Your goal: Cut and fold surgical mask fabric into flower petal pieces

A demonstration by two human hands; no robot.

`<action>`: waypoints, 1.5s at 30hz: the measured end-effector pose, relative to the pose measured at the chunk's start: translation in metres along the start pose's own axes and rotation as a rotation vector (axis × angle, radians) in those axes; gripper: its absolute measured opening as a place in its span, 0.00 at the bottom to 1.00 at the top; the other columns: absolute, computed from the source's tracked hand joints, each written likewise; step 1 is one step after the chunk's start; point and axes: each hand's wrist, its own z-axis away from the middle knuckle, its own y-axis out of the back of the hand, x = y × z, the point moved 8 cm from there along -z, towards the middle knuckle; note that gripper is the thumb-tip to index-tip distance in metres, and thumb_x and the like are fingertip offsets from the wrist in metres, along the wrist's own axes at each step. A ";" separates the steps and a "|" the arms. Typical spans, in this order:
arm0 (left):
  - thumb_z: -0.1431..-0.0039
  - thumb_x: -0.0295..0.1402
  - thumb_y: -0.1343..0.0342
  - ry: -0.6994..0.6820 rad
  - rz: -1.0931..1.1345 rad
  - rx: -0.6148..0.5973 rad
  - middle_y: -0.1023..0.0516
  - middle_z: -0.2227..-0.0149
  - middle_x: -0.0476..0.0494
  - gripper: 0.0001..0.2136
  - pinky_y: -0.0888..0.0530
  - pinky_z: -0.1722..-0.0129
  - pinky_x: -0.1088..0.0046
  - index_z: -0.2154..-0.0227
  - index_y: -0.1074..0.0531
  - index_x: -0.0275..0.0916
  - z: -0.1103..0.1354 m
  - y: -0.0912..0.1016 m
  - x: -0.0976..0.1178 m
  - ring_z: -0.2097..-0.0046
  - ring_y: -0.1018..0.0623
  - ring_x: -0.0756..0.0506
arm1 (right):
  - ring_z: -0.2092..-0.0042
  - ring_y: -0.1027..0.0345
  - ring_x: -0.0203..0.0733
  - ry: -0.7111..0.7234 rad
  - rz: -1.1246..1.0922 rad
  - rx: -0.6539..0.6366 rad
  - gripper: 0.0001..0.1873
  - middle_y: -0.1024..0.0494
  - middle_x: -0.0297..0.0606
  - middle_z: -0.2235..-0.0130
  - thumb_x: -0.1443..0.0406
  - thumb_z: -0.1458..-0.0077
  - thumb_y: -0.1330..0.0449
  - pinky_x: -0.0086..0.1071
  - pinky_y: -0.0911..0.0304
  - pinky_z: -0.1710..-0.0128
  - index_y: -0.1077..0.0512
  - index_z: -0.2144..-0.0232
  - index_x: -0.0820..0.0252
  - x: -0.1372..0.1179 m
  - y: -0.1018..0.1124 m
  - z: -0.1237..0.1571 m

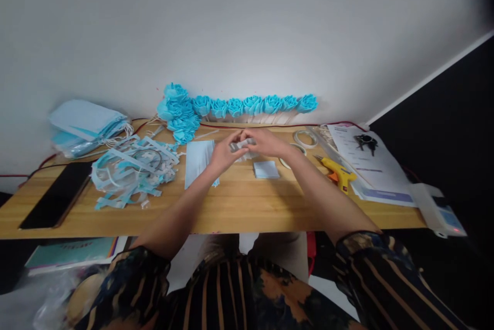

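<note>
Over the middle of the wooden table (239, 206), my left hand (224, 154) and my right hand (263, 142) meet, both pinching a small pale folded piece (243, 145) between the fingertips. A flat light blue sheet (197, 161) lies under my left hand. A small stack of blue squares (266, 169) rests just below my right wrist.
Blue fabric roses (239, 106) line the wall. A heap of cut mask scraps (133, 170) and a stack of face masks (87, 124) lie left, beside a black phone (57, 193). A yellow glue gun (337, 171), tape rolls (304, 138), papers (366, 165) and keys (366, 140) sit right.
</note>
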 end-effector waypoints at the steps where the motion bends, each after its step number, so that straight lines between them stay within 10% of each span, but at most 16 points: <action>1: 0.52 0.41 0.33 0.049 0.039 -0.012 0.17 0.56 0.40 0.20 0.27 0.51 0.64 0.58 0.21 0.37 0.001 -0.001 -0.004 0.53 0.20 0.39 | 0.64 0.31 0.38 0.000 -0.072 0.053 0.10 0.20 0.36 0.62 0.67 0.48 0.39 0.30 0.42 0.63 0.25 0.61 0.60 -0.002 0.007 0.003; 8: 0.64 0.50 0.27 0.281 0.446 0.006 0.21 0.73 0.47 0.23 0.33 0.70 0.74 0.73 0.22 0.35 0.007 -0.009 -0.018 0.71 0.28 0.50 | 0.67 0.28 0.41 -0.204 -0.796 0.376 0.25 0.20 0.34 0.68 0.57 0.58 0.31 0.33 0.35 0.66 0.24 0.56 0.58 0.030 0.010 0.028; 17: 0.59 0.50 0.31 0.257 0.379 0.064 0.26 0.78 0.50 0.20 0.35 0.67 0.74 0.79 0.27 0.37 0.004 0.000 -0.017 0.72 0.31 0.51 | 0.70 0.31 0.36 -0.202 -0.797 0.739 0.15 0.20 0.32 0.70 0.58 0.58 0.31 0.30 0.36 0.68 0.23 0.67 0.59 0.044 0.048 0.043; 31: 0.52 0.41 0.35 0.511 0.852 0.050 0.18 0.69 0.43 0.16 0.28 0.67 0.73 0.63 0.21 0.36 0.005 -0.006 -0.040 0.64 0.20 0.44 | 0.62 0.23 0.41 0.347 -0.099 0.347 0.09 0.15 0.37 0.64 0.63 0.34 0.41 0.35 0.31 0.59 0.19 0.64 0.54 -0.049 0.007 0.067; 34: 0.51 0.49 0.34 0.491 0.795 0.057 0.19 0.70 0.43 0.21 0.29 0.69 0.73 0.64 0.21 0.35 0.005 -0.003 -0.039 0.67 0.21 0.45 | 0.62 0.22 0.41 0.365 -0.099 0.319 0.10 0.15 0.36 0.64 0.63 0.34 0.42 0.35 0.31 0.59 0.19 0.63 0.53 -0.047 -0.003 0.067; 41: 0.52 0.33 0.31 0.256 0.388 0.071 0.36 0.83 0.57 0.22 0.43 0.77 0.76 0.52 0.21 0.38 0.005 0.007 -0.017 0.78 0.39 0.54 | 0.63 0.23 0.41 0.214 -0.144 0.399 0.06 0.15 0.34 0.65 0.63 0.37 0.37 0.34 0.32 0.59 0.20 0.65 0.53 -0.034 0.010 0.057; 45: 0.49 0.30 0.34 0.173 0.369 -0.022 0.29 0.79 0.54 0.28 0.44 0.77 0.77 0.43 0.26 0.37 0.006 -0.002 -0.004 0.78 0.39 0.54 | 0.56 0.23 0.44 0.206 -0.134 0.473 0.05 0.16 0.35 0.61 0.64 0.39 0.36 0.39 0.33 0.51 0.21 0.67 0.53 -0.027 0.021 0.048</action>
